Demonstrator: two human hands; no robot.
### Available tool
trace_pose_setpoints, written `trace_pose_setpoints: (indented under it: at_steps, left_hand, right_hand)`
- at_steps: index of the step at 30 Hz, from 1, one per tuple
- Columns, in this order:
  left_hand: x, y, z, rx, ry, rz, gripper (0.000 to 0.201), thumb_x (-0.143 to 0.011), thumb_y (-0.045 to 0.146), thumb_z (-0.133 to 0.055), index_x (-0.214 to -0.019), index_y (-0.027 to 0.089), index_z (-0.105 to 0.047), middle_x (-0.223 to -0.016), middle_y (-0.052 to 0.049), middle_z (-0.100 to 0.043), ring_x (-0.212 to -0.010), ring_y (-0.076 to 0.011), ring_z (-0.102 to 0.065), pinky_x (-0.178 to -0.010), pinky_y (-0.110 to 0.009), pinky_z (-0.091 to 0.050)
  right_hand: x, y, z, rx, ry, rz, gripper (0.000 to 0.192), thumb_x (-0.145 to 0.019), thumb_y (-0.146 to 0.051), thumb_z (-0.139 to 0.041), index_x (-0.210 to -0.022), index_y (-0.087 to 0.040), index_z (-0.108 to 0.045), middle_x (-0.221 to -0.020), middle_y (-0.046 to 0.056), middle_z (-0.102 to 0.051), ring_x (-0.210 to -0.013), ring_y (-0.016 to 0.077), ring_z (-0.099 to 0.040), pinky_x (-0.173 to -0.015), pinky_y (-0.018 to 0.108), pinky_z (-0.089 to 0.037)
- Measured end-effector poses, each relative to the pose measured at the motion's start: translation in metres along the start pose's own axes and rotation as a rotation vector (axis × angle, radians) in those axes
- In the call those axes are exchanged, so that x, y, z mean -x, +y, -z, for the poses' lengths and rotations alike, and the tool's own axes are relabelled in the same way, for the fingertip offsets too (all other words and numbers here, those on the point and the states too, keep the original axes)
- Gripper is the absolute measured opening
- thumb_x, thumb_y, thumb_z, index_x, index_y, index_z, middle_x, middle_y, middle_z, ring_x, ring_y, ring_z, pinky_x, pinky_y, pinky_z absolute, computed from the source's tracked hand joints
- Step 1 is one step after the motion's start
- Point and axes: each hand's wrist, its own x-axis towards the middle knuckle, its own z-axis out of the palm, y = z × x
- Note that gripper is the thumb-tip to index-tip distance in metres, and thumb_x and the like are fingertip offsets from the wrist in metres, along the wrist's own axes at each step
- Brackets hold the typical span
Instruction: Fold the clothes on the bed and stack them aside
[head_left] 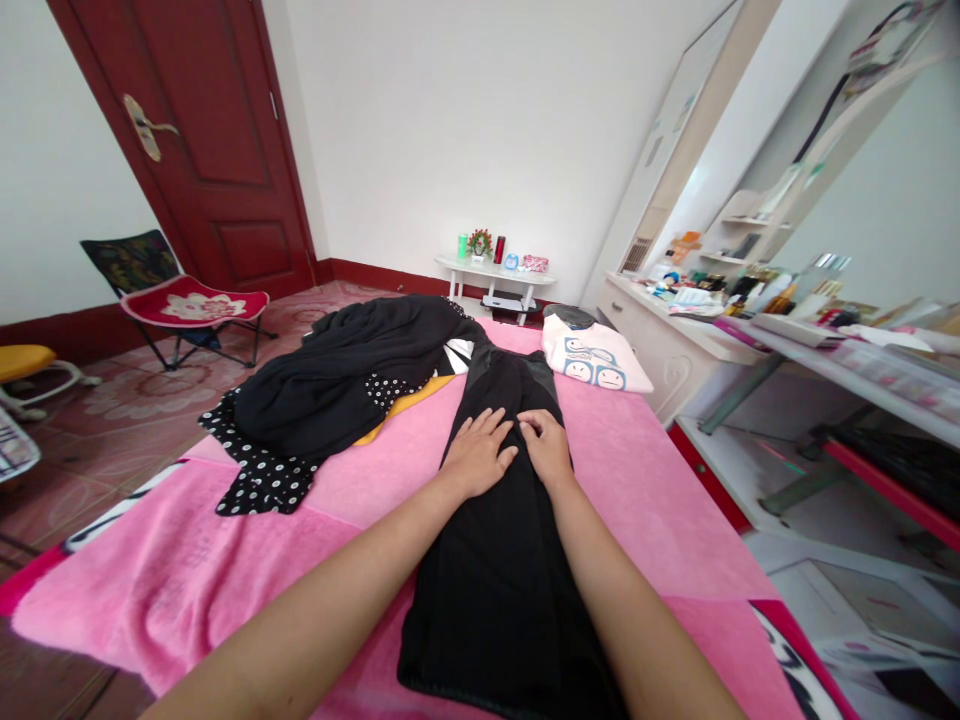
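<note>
A pair of black trousers point(495, 590) lies lengthwise on the pink bed cover, stretching from near me towards the far end. At its far end a shinier dark grey part shows. My left hand point(480, 455) rests flat on the middle of the fabric, fingers spread. Just right of it, my right hand point(547, 448) has its fingers curled and pinched at the cloth near a lengthwise fold. To the left is a heap of black clothing point(352, 360) with white-dotted black fabric point(262, 480) and a yellow piece point(405, 405) under it.
A folded pale pink shirt point(596, 352) with printed faces lies at the bed's far right. The pink bed cover point(630, 480) spreads beneath everything. Beyond stands a small white table point(495, 268). A cluttered dressing table point(690, 320) is at right, a red folding chair point(195, 305) at left.
</note>
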Motion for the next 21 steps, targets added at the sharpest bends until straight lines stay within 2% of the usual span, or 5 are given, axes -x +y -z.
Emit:
trace_pose_setpoints:
  at_steps: [21]
  left_hand:
    - [0.0003, 0.0002, 0.0009, 0.008, 0.003, -0.003, 0.052, -0.093, 0.045, -0.032, -0.14, 0.023, -0.037, -0.153, -0.002, -0.024, -0.141, -0.023, -0.017, -0.114, -0.045, -0.02]
  right_hand:
    - [-0.0006, 0.001, -0.0008, 0.004, 0.001, 0.001, 0.017, -0.077, -0.021, -0.05, -0.083, -0.019, -0.066, -0.087, 0.005, -0.064, -0.082, 0.0189, -0.059, -0.077, 0.034, -0.048]
